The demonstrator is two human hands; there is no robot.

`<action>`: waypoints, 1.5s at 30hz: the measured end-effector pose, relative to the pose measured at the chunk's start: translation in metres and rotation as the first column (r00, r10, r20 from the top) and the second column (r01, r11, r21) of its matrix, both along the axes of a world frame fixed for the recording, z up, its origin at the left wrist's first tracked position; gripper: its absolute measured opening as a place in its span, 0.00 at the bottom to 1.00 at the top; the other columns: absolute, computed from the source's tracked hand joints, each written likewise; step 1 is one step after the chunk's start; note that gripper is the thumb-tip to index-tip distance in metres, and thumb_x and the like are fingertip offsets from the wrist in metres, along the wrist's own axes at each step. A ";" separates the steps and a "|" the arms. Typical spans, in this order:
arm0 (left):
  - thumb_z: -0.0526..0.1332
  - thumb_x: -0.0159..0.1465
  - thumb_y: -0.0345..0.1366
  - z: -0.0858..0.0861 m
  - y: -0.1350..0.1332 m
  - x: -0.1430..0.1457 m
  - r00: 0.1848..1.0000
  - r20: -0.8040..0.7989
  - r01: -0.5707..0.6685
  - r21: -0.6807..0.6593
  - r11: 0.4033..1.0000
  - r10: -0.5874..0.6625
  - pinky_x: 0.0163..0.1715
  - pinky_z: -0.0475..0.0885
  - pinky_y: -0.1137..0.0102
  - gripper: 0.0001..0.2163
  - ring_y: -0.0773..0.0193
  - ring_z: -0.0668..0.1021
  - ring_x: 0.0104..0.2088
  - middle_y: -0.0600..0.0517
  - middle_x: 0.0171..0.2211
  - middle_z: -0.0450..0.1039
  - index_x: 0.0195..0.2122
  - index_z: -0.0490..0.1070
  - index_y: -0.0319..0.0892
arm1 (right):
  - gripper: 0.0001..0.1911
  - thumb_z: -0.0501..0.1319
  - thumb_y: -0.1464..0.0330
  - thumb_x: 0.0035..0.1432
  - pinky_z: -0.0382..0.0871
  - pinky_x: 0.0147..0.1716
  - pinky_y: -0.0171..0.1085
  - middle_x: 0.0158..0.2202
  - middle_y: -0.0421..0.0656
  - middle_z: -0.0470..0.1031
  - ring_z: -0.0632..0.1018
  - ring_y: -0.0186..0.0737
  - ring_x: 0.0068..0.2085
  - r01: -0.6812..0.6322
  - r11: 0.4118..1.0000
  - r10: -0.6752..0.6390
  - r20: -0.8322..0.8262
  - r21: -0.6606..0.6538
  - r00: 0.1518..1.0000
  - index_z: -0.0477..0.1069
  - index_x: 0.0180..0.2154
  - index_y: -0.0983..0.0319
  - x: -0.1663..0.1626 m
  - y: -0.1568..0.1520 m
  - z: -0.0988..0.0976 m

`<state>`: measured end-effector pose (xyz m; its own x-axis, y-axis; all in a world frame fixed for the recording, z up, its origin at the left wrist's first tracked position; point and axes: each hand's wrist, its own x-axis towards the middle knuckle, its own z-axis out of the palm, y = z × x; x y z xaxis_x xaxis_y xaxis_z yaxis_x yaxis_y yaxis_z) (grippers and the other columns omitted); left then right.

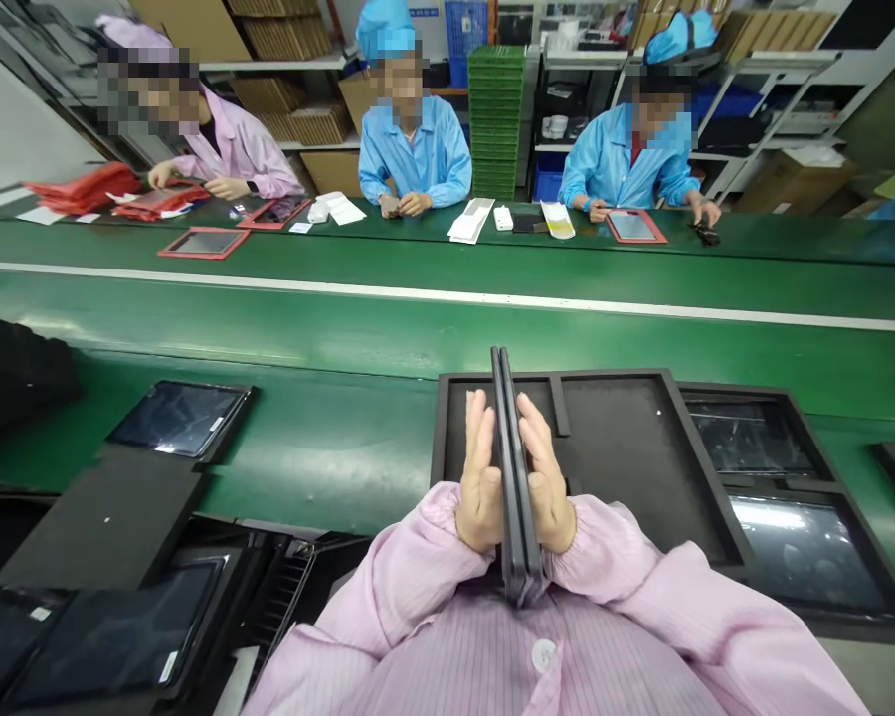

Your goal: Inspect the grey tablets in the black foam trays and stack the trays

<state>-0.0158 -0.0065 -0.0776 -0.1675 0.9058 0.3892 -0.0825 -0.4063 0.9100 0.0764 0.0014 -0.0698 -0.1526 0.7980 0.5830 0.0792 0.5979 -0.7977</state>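
Two thin dark tablets (511,467) stand on edge, pressed face to face, in front of my chest. My left hand (479,475) lies flat against their left side and my right hand (546,479) flat against their right side, fingers straight, squeezing the pair between the palms. They hang over an empty black foam tray (626,447) on the green bench.
More black trays holding tablets (805,552) lie to the right, and trays and a tablet (179,418) to the left. A green conveyor belt (388,328) runs across. Three co-workers in smocks sit opposite with red-framed tablets (203,242) and papers.
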 end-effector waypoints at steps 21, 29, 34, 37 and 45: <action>0.50 0.63 0.56 0.058 0.061 0.005 0.978 0.209 0.086 -0.311 0.947 -0.021 0.65 0.51 0.67 0.25 0.58 0.58 0.64 0.50 0.61 0.60 0.49 0.71 0.43 | 0.39 0.54 0.39 0.51 0.44 0.66 0.46 0.62 0.43 0.58 0.55 0.45 0.64 -0.238 0.778 -0.016 -0.396 -0.582 0.918 0.65 0.54 0.58 -0.022 0.063 0.047; 0.51 0.56 0.65 0.059 0.056 0.012 0.987 0.157 0.017 -0.307 0.952 0.033 0.63 0.56 0.63 0.31 0.57 0.58 0.64 0.48 0.63 0.57 0.48 0.71 0.45 | 0.35 0.50 0.41 0.56 0.54 0.63 0.45 0.58 0.44 0.64 0.60 0.43 0.62 -0.249 0.786 0.018 -0.381 -0.567 0.924 0.66 0.55 0.58 -0.018 0.064 0.032; 0.50 0.57 0.64 0.056 0.067 0.012 0.996 -0.003 -0.087 -0.254 0.963 0.089 0.60 0.58 0.60 0.28 0.54 0.66 0.58 0.46 0.53 0.68 0.40 0.72 0.44 | 0.30 0.53 0.46 0.58 0.60 0.59 0.43 0.56 0.43 0.65 0.67 0.42 0.57 -0.172 0.807 -0.071 -0.382 -0.565 0.921 0.64 0.55 0.55 -0.012 0.069 0.033; 0.48 0.59 0.62 0.055 0.076 0.009 0.993 -0.107 -0.066 -0.177 0.982 0.048 0.40 0.69 0.65 0.25 0.59 0.75 0.37 0.49 0.33 0.74 0.32 0.69 0.44 | 0.24 0.61 0.50 0.53 0.65 0.53 0.43 0.48 0.43 0.71 0.72 0.43 0.48 0.004 0.831 -0.173 -0.251 -0.557 0.952 0.70 0.46 0.56 0.009 0.063 0.048; 0.48 0.60 0.54 0.051 0.089 0.008 0.960 -0.227 -0.198 -0.147 0.969 0.162 0.30 0.65 0.68 0.19 0.63 0.72 0.27 0.53 0.25 0.70 0.28 0.64 0.44 | 0.22 0.67 0.57 0.50 0.68 0.43 0.38 0.38 0.44 0.76 0.74 0.40 0.40 -0.254 0.588 0.373 -0.021 -0.768 0.927 0.74 0.44 0.64 0.080 0.032 0.113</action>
